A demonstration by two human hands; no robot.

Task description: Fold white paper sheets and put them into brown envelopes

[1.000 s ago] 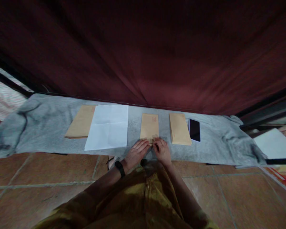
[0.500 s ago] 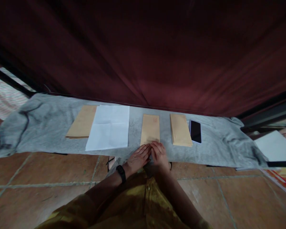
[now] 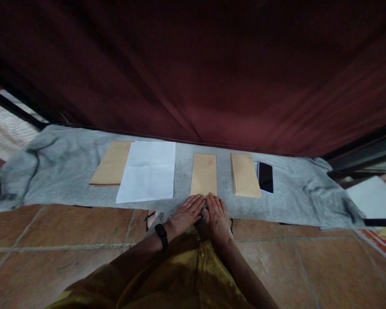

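A brown paper envelope (image 3: 204, 174) lies upright before me on the grey cloth, with a small reddish print at its upper right. At its near edge, my left hand (image 3: 187, 211) rests flat with the fingers stretched out, a black band on the wrist. My right hand (image 3: 217, 216) lies beside it, fingers also straight, tips at the same edge. Neither hand grips anything that I can see. To the right is a stack of brown envelopes (image 3: 245, 175). On the left, white sheets (image 3: 148, 171) with fold creases partly cover another stack of brown envelopes (image 3: 111, 165).
A dark-screened phone (image 3: 265, 177) lies right of the envelope stack. The grey cloth (image 3: 302, 184) covers a long narrow surface, with a dark red curtain (image 3: 193, 86) rising behind it. Tiled floor (image 3: 93, 227) shows below. White paper (image 3: 375, 197) lies at far right.
My right hand has shifted slightly right and flattened, its fingers straightening along the envelope's near edge. My left hand has barely moved. The envelopes, sheets and phone lie as before.
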